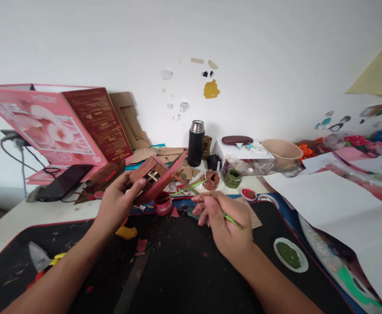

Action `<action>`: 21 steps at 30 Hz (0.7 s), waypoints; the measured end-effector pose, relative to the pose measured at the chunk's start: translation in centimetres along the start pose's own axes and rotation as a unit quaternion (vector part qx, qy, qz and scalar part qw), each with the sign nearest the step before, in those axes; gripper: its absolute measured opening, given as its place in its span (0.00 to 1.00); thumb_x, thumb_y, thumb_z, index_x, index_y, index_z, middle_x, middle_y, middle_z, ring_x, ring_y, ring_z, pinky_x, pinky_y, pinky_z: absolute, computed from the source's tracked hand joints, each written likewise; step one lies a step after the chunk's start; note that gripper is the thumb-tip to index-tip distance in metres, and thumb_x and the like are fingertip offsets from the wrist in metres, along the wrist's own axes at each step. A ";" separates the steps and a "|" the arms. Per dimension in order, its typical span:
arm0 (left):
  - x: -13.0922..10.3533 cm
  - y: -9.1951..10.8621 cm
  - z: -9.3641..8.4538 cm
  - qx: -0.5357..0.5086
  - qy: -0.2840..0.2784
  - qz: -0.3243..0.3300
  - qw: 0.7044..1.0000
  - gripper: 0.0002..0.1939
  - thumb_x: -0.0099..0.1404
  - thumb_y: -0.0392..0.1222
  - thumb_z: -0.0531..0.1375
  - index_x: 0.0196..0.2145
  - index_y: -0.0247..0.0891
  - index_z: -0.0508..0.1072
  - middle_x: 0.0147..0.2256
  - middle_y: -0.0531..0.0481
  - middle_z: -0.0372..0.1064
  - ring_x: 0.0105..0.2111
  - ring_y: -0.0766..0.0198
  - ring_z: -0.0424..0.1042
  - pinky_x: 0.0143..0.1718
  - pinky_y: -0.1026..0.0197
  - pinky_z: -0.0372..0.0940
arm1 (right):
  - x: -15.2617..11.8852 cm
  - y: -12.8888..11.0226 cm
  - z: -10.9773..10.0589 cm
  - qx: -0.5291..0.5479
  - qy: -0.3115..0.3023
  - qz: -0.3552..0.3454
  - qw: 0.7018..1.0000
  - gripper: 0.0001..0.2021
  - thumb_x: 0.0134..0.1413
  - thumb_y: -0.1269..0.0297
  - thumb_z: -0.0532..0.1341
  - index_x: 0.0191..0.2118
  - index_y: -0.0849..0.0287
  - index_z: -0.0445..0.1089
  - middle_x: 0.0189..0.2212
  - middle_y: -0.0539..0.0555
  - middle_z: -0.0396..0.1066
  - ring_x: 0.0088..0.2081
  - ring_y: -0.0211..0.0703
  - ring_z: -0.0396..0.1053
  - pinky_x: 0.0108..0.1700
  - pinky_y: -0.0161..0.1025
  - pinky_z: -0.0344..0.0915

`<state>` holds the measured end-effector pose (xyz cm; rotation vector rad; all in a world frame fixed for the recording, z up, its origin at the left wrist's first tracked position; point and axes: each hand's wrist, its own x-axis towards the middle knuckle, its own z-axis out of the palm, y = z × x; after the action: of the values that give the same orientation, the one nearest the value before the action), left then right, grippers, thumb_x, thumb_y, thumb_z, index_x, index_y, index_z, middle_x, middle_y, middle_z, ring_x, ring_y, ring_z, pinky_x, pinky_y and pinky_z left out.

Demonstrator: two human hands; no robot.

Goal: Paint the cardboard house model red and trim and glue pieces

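My left hand (123, 194) grips a small reddish-brown model house (150, 174) with a pinkish-red slanting panel, tilted above the mat. In my right hand (225, 218) is a thin green paintbrush (231, 219), its handle end showing past the palm. The brush's front part points left, toward an open jar of red paint (162, 203) that stands just below the model. Whether the tip touches the jar's paint is unclear. A brown paint jar (211, 179) and a green paint jar (233, 178) stand behind my right hand.
On the black mat (174, 270) lie a metal ruler (133, 279), scissors (38, 257), a yellow tool (126, 232) and a lid with green paint (290, 254). Behind stand a black thermos (196, 144), a pink box (43, 126) and a tissue box (243, 155). White paper lies right.
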<state>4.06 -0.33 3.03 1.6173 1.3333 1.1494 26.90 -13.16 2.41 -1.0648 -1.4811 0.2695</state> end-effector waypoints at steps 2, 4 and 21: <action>0.1 -0.3 0.0 0.007 0.001 0.003 1.000 0.29 0.56 0.73 0.69 0.36 0.42 0.79 0.33 0.49 0.80 0.38 0.49 0.79 0.36 0.56 0.75 | -0.2 -0.1 0.2 0.001 -0.014 -0.012 1.000 0.14 0.80 0.65 0.57 0.44 0.57 0.80 0.25 0.50 0.78 0.27 0.41 0.80 0.34 0.40 0.74; 0.1 -0.5 0.0 0.004 0.000 0.006 1.000 0.30 0.56 0.72 0.69 0.38 0.42 0.79 0.34 0.49 0.80 0.38 0.49 0.79 0.38 0.55 0.76 | -0.3 -0.1 0.2 -0.003 -0.019 -0.019 1.000 0.13 0.80 0.64 0.58 0.45 0.58 0.80 0.24 0.50 0.78 0.28 0.43 0.80 0.34 0.41 0.75; 0.1 0.2 0.0 -0.010 0.008 0.014 1.000 0.34 0.51 0.78 0.70 0.35 0.43 0.80 0.31 0.49 0.79 0.35 0.48 0.80 0.35 0.53 0.77 | -0.1 0.1 -0.2 -0.010 0.001 0.007 1.000 0.15 0.81 0.62 0.57 0.43 0.57 0.80 0.27 0.52 0.81 0.25 0.41 0.79 0.28 0.38 0.72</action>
<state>4.14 -0.26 3.21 1.6199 1.3088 1.1901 27.06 -13.23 2.37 -1.0912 -1.4783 0.2649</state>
